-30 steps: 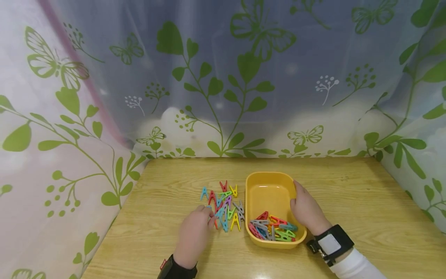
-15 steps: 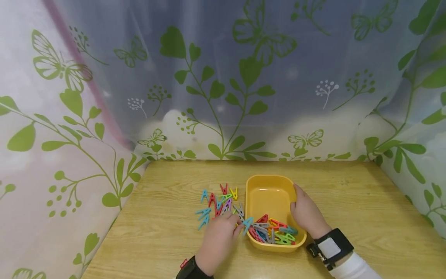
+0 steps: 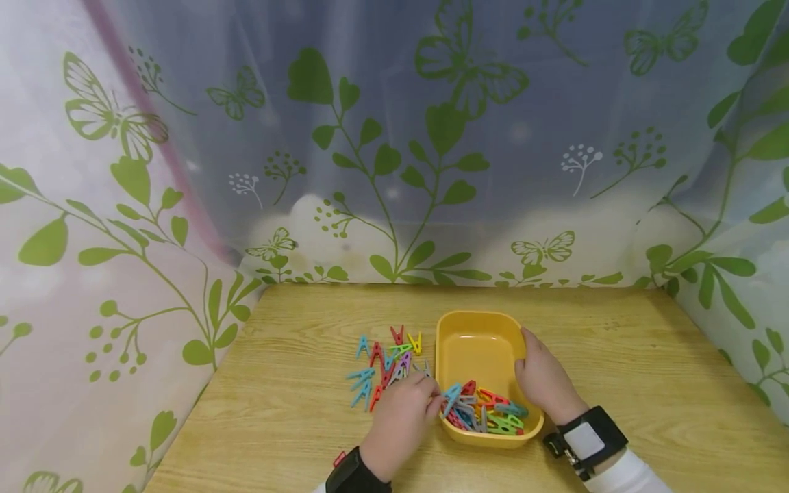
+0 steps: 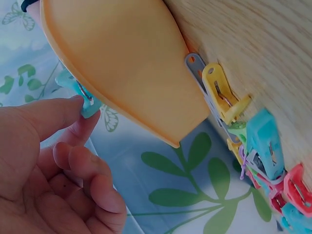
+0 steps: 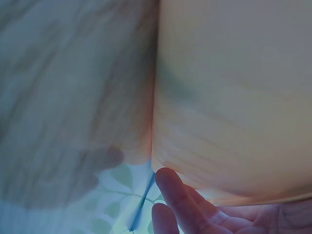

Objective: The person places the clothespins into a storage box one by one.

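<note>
My left hand [image 3: 403, 414] pinches a light blue clothespin [image 4: 88, 103] between thumb and index finger, above the left rim of a yellow plastic tub [image 3: 481, 318]. The other fingers of that hand are curled and hold nothing. On the tub's far right side, my right hand [image 3: 547, 378] grips the wall, thumb at the rim. In the right wrist view its fingers [image 5: 170, 187] lie against the tub's outside. Several mixed-colour clothespins [image 3: 505, 423] lie inside, gathered at the near end. Left of the tub, a loose group includes a red clothespin [image 3: 376, 352] and a yellow clothespin [image 4: 222, 92].
Everything stands on a wood-grain table [image 3: 296, 322]. A curtain [image 3: 345, 157] printed with green leaves and butterflies hangs at the back and along both sides. Beside the left hand, two blue clothespins lie at the outer edge of the loose group.
My left hand has picked up a blue clothespin from the loose group and carried it right, over the tub's left rim. The right hand stays on the tub.
</note>
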`<state>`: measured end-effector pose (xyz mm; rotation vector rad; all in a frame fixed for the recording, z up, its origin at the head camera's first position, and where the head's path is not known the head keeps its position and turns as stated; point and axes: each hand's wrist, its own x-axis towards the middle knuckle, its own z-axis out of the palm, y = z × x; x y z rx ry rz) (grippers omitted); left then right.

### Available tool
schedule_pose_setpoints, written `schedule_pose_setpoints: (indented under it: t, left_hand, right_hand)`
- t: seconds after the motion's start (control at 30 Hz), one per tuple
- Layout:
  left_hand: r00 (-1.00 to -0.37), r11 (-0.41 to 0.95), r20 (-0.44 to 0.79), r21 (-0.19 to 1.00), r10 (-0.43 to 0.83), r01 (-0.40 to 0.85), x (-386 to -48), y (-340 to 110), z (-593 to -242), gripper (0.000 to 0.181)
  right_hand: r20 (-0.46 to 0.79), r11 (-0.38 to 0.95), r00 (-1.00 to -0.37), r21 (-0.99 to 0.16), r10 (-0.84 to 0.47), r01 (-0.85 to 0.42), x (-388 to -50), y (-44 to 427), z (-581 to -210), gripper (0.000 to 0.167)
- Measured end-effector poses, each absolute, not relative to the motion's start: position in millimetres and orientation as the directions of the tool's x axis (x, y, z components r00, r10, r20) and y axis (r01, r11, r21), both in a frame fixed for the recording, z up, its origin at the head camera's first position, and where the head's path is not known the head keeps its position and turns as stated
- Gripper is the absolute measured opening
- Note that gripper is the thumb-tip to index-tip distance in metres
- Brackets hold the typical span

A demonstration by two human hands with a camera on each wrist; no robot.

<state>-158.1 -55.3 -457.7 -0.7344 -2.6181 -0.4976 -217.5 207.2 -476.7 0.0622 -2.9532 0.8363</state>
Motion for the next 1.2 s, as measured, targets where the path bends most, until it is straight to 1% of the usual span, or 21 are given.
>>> schedule_pose_setpoints:
  t: [0.13, 0.33, 0.53, 0.77, 1.07, 1.2]
  left_hand:
    - [-0.807, 0.791, 0.413, 0.268, 0.422, 0.550, -159.1, -53.3, -458.9, 0.010]
    - [-0.807, 0.772, 0.408, 0.298, 0.428, 0.561, -160.6, -51.4, -462.3, 0.011]
    - [-0.826, 0.763, 0.363, 0.342, 0.430, 0.548, -161.2, -50.6, -462.8, 0.012]
    - [-0.832, 0.767, 0.342, 0.342, 0.437, 0.543, -160.7, -52.8, -461.9, 0.016]
    - [-0.824, 0.762, 0.333, 0.329, 0.458, 0.557, -160.0, -55.6, -461.3, 0.015]
    - [-0.828, 0.755, 0.332, 0.352, 0.453, 0.554, -159.7, -58.1, -458.8, 0.015]
  right_hand:
    - [0.089, 0.854, -0.996, -0.517, -0.020, -0.064, -215.9, 207.0, -476.2, 0.060]
    - [0.089, 0.854, -0.996, -0.516, -0.025, -0.068, -216.4, 207.4, -475.3, 0.060]
    - [0.096, 0.854, -0.995, -0.516, -0.022, -0.069, -216.4, 207.9, -477.3, 0.060]
    - [0.098, 0.853, -0.995, -0.517, -0.029, -0.076, -217.3, 207.2, -477.2, 0.060]
    - [0.087, 0.850, -0.996, -0.522, -0.035, -0.076, -217.2, 206.3, -476.1, 0.060]
    - [0.077, 0.847, -0.997, -0.527, -0.029, -0.066, -217.2, 207.2, -475.9, 0.061]
